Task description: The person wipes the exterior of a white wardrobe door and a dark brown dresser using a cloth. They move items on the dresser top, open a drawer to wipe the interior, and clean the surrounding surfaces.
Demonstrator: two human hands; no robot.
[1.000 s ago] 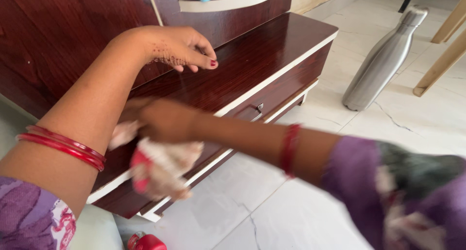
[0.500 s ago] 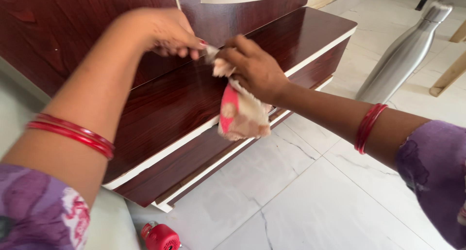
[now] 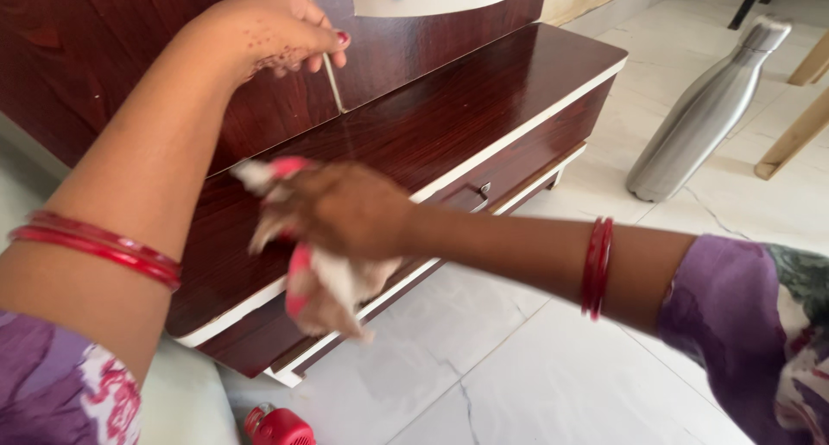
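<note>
My right hand grips a crumpled white and red cloth and presses it on the glossy dark wooden cabinet top near its white front edge. The cloth hangs down over that edge and is blurred. My left hand rests higher up against the upright wooden panel, its fingers curled around a thin pale strip on the panel's edge. Both wrists wear red bangles.
A steel bottle stands on the white tiled floor to the right. A small red object lies on the floor below the cabinet. Pale wooden chair legs are at the far right. A drawer handle shows on the cabinet front.
My right hand has swept the cloth from the back of the cabinet top, near my left hand, down to the front left edge. My left hand has lifted slightly.
</note>
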